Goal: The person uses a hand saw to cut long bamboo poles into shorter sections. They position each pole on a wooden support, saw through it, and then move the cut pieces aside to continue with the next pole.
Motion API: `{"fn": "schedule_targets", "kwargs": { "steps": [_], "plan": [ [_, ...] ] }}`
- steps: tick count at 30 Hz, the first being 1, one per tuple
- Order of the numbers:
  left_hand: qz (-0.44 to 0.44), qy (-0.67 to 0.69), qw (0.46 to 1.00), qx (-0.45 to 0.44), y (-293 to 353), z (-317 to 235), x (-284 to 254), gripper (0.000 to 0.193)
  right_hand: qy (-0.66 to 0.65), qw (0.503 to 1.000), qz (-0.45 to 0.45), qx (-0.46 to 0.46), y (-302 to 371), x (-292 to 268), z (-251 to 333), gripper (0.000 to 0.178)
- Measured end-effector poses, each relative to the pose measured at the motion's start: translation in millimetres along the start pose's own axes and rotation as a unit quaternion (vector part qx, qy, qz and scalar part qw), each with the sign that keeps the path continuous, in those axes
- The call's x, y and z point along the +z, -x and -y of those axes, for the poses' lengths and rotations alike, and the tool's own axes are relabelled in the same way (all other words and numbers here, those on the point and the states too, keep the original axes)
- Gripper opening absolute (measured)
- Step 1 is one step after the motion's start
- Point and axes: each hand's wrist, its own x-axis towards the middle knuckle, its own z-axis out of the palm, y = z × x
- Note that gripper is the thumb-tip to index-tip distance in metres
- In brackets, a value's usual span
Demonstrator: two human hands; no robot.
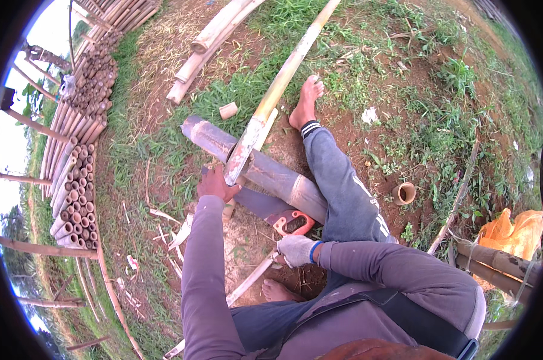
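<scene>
My bare left hand (216, 185) is closed at the near end of a long, pale bamboo pole (277, 99). This pole lies across a thick, dark bamboo log (277, 175) on the ground. Next to the log rests a handsaw (294, 222) with an orange-rimmed handle, its dark blade pointing toward my left hand. In a white glove with a blue cuff, my right hand (296, 249) is closed around the upper end of a long pale strip (252, 278), which looks like split bamboo. That hand is just below the saw handle, apart from it. My sleeve hides part of the strip.
Cut bamboo tubes (78, 201) are stacked on a rack at the left. Bamboo poles (214, 39) lie ahead on the grass. Short bamboo pieces (228, 110) and a bamboo ring (404, 193) sit nearby. An orange sack (510, 233) is at the right. My outstretched leg (343, 171) touches the log.
</scene>
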Motion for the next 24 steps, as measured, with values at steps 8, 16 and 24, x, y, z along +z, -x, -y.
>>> {"fn": "schedule_targets", "kwargs": {
  "steps": [8, 16, 24],
  "plan": [
    [-0.037, 0.061, 0.997, 0.039, 22.4, 16.9, 0.2, 0.063, -0.010, 0.999, -0.041, 0.003, -4.7, -8.3, -18.3, 0.032],
    [-0.101, -0.008, 0.994, -0.035, 319.2, 184.1, -45.4, 0.061, -0.443, 0.825, -0.349, -0.019, -40.1, -110.4, -23.7, 0.055],
    [-0.255, -0.197, 0.823, -0.467, 639.8, 368.0, 76.4, 0.068, -0.794, 0.542, -0.241, -0.130, -131.0, -213.3, 20.3, 0.087]
  ]
}}
